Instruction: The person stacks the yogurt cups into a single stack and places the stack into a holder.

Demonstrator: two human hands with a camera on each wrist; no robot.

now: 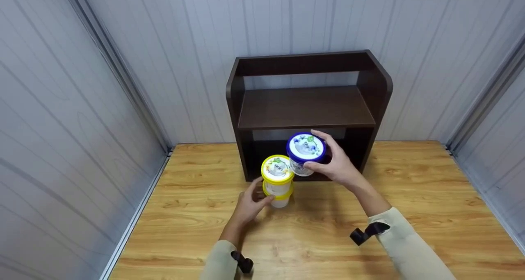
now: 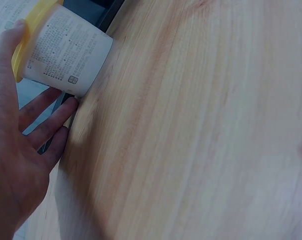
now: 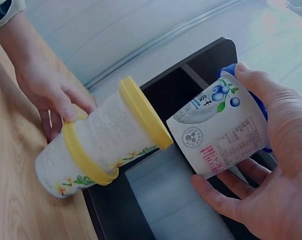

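Observation:
Two white yogurt cups with yellow lids are stacked in front of the shelf: the upper cup (image 1: 277, 170) on the lower cup (image 1: 280, 203). My left hand (image 1: 247, 205) grips this stack from the left, its thumb at the lower yellow lid (image 2: 28, 37); some fingertips are hidden behind. With thumb and fingers my right hand (image 1: 339, 166) holds a blue-lidded yogurt cup (image 1: 306, 148) by its lid rim, raised just right of the stack's top. Blueberries are printed on its side (image 3: 218, 132) in the right wrist view. The cup tilts slightly there.
A dark brown two-level shelf (image 1: 307, 108) stands on the wooden table (image 1: 197, 214) behind the cups, near the back wall. Pale panelled walls (image 1: 205, 67) enclose the table at the back and both sides.

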